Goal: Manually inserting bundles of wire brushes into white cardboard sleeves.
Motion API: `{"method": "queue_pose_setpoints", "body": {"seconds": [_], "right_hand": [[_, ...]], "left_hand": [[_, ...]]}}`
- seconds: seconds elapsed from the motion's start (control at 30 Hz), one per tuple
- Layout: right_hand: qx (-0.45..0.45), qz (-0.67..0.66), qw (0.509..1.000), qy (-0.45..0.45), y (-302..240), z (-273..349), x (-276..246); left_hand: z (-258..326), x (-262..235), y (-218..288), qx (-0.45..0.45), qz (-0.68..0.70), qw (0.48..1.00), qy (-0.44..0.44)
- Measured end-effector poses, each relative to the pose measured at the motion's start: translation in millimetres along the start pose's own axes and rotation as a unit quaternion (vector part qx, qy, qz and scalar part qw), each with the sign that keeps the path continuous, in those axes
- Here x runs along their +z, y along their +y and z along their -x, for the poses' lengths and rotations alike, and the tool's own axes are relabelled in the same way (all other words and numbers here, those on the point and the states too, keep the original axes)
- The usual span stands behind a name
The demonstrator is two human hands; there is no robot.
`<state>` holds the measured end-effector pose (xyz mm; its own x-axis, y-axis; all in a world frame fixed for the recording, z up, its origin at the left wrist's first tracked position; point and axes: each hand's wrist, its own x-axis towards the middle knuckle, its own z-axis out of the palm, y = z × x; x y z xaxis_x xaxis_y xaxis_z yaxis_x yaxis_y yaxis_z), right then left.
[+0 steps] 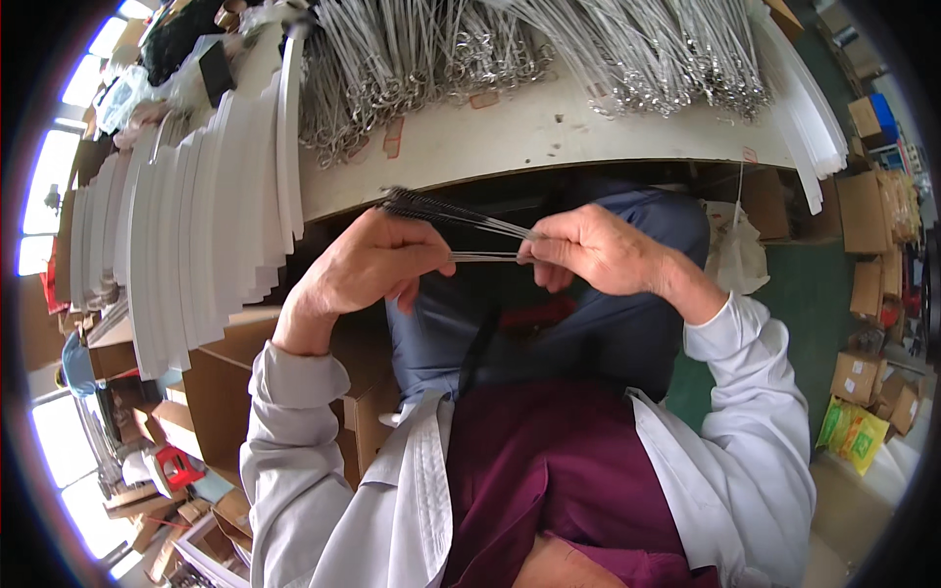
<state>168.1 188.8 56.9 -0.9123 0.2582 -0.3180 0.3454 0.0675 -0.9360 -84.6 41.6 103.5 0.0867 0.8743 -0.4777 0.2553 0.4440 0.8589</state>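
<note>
Several thin wire brushes (431, 208) with dark bristles stretch between my two hands, above my lap and just in front of the table edge. My left hand (377, 260) is closed, with the fingers curled round some of the wires. The bristled ends stick up behind its knuckles. My right hand (598, 253) pinches the bare metal wires at their other end, thumb against fingers. How many brushes there are, I cannot make out. On the table lie large heaps of grey wire pieces (676, 59) with small shiny loops at their near ends.
The pale table (470, 132) spans the far side. Long white strips (196, 225) stand stacked at its left, with more white strips (804, 118) at its right end. A cardboard box (221, 402) is beside my left arm. Cartons (863, 216) and a yellow-green packet (853, 431) lie far right.
</note>
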Motion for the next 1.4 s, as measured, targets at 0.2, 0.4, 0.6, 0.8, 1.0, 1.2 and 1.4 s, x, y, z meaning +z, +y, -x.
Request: {"method": "queue_pose_setpoints", "body": {"seconds": [0.2, 0.4, 0.6, 0.8, 1.0, 1.2, 1.4], "right_hand": [[0.025, -0.028, 0.999, 0.029, 16.0, 16.3, 15.2], [0.052, -0.068, 0.996, 0.024, 27.5, 22.8, 23.2], [0.065, -0.064, 0.995, 0.037, 33.5, 26.9, 29.5], [0.037, -0.05, 0.995, 0.075, 42.8, 24.6, 38.0], [0.049, -0.06, 0.992, 0.099, 34.1, 22.8, 45.5], [0.014, -0.055, 0.992, 0.117, 45.1, 18.3, 47.7], [0.0, -0.043, 0.994, 0.102, 44.0, 22.8, 39.6]], "left_hand": [[-5.4, -14.3, -33.3, 0.047, 0.117, 0.991, 0.054], [-11.5, -4.0, -41.9, 0.097, 0.172, 0.976, 0.096], [-14.5, -12.5, -43.7, 0.095, 0.039, 0.978, 0.182], [-23.9, 5.3, -52.0, 0.077, 0.336, 0.91, 0.23], [-32.2, 20.8, -55.9, 0.12, 0.388, 0.878, 0.254], [-37.6, 21.3, -56.5, 0.133, 0.4, 0.873, 0.244], [-34.1, 13.6, -57.3, 0.127, 0.372, 0.886, 0.246]]}}
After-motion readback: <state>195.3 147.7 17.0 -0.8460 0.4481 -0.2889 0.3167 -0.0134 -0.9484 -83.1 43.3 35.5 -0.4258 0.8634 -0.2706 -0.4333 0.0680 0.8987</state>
